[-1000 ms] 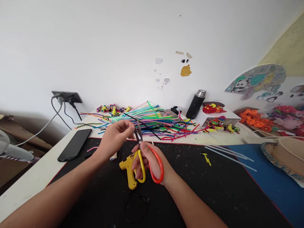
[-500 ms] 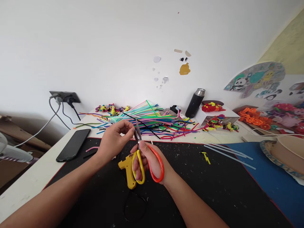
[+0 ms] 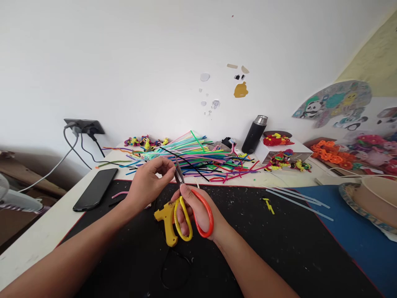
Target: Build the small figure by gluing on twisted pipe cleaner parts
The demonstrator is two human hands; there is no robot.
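Observation:
Scissors with one red and one yellow handle are in my right hand, thumb and fingers through the loops. Their blades point up and away, close to the fingertips of my left hand. That hand is closed in a pinch; whatever lies between its thumb and fingers is too small to make out. Below the hands a yellow glue gun lies on the black mat, partly behind the yellow handle.
Many coloured pipe cleaners lie along the wall. A black phone is at the left, a black flask at the back. Yellow pieces and clear sticks lie at the right, near a basket.
The scissor handles have come closer together, the yellow loop moving slightly right. My left hand has hardly moved.

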